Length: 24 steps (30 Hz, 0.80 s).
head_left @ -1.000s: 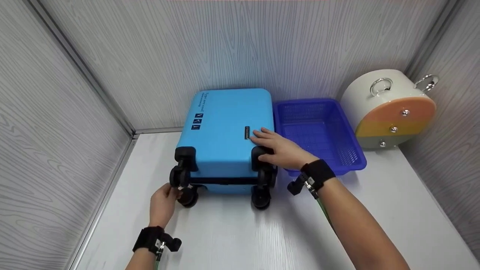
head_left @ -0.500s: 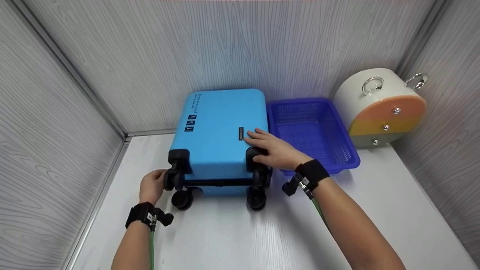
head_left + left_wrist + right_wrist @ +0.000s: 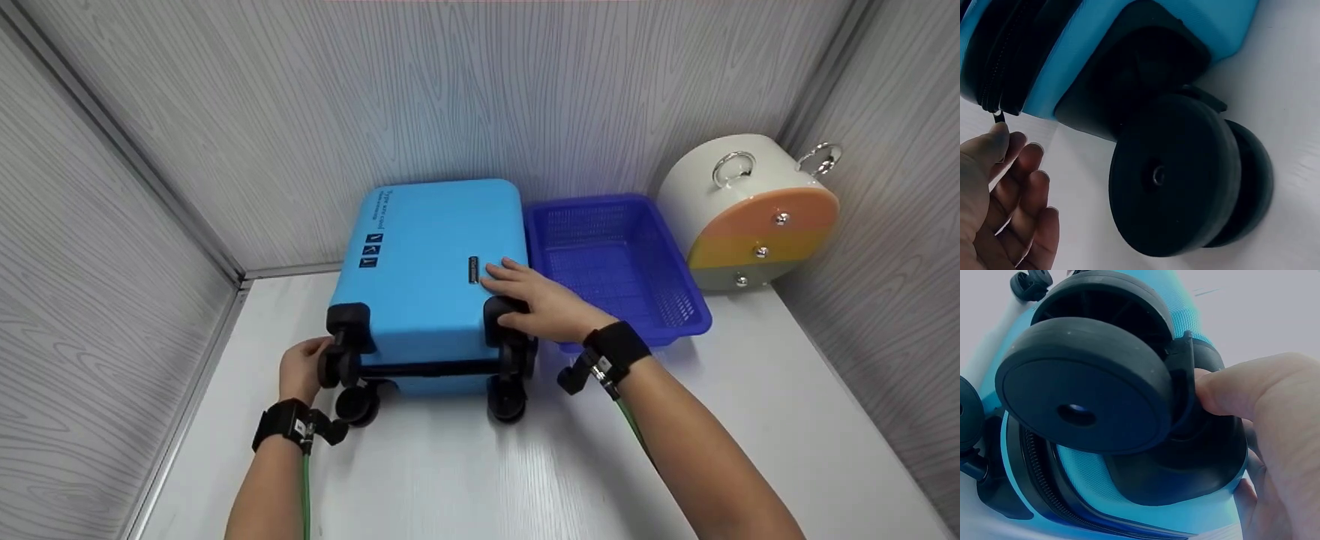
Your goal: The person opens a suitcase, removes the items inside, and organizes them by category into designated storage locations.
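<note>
A light blue hard-shell suitcase [image 3: 431, 259] lies flat, its black wheels toward me. My left hand [image 3: 300, 369] is at its left side, partly hidden behind a wheel [image 3: 330, 366] in the head view. In the left wrist view, thumb and forefinger pinch a small zipper pull [image 3: 999, 117] at the end of a black zipper [image 3: 996, 73]. My right hand [image 3: 551, 304] rests on the near right corner, fingers spread over the lid. Its thumb [image 3: 1224, 391] presses on the black wheel mount [image 3: 1185, 467]; another stretch of zipper [image 3: 1036, 458] shows below.
A blue plastic basket [image 3: 694, 319] stands against the suitcase's right side. Farther right is a rounded cream box [image 3: 694, 180] with a striped orange, yellow and grey front and silver rings. Wood-grain panels [image 3: 420, 90] enclose the white tabletop [image 3: 450, 480] at the back and sides.
My left hand has moved back along the suitcase's left side, away from the near wheels. My right hand stays on the corner. The whole scene has shifted slightly left in the head view.
</note>
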Available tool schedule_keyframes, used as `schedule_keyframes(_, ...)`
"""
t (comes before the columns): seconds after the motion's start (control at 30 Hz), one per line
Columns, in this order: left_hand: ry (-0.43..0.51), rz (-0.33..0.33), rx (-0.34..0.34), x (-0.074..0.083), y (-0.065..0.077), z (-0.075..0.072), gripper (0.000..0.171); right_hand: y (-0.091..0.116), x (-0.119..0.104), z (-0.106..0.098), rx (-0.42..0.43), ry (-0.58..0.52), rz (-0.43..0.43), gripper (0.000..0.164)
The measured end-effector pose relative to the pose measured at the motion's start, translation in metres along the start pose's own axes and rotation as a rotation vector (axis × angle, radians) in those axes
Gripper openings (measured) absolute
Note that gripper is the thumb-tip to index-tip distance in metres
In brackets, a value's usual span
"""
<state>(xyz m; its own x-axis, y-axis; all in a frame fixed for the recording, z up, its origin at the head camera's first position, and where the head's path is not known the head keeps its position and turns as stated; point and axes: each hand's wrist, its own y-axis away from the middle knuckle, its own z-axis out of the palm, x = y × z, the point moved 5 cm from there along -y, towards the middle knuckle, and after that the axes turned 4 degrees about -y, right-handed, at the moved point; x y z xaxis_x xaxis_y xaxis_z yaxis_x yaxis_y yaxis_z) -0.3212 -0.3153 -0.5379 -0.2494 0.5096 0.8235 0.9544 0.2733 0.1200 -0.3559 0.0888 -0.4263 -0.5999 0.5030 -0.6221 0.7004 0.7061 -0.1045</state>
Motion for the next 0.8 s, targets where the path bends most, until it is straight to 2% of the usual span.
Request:
schedule_keyframes(0.13, 0.003, 0.000, -0.032, -0.004, 0.002, -0.005, 0.056, -0.001, 0.000, 0.002, 0.002, 0.005, -0.004, 0.062)
schedule_keyframes(0.27, -0.007, 0.060, -0.023, 0.002, 0.004, -0.017, 0.060, 0.000, 0.001, 0.002, 0.008, 0.000, -0.007, 0.062)
schedule_keyframes(0.37, -0.002, 0.126, 0.018, 0.019, 0.010, -0.030, 0.063, 0.001, 0.002, 0.002, 0.016, -0.005, -0.006, 0.062)
schedule_keyframes(0.5, -0.063, 0.227, 0.086, 0.056, 0.024, -0.039, 0.070, 0.001, 0.002, 0.003, 0.018, -0.017, -0.007, 0.062)
schedule_keyframes(0.63, -0.266, 0.380, 0.084, 0.105, 0.043, -0.026, 0.078, 0.001, 0.003, 0.004, 0.021, -0.034, -0.007, 0.063)
schedule_keyframes(0.73, -0.484, 0.518, 0.030, 0.136, 0.060, -0.003, 0.088, 0.000, 0.003, 0.005, 0.030, -0.042, -0.010, 0.063)
schedule_keyframes(0.8, -0.608, 0.575, -0.009, 0.149, 0.068, 0.013, 0.097, 0.000, 0.004, 0.006, 0.036, -0.049, -0.004, 0.063)
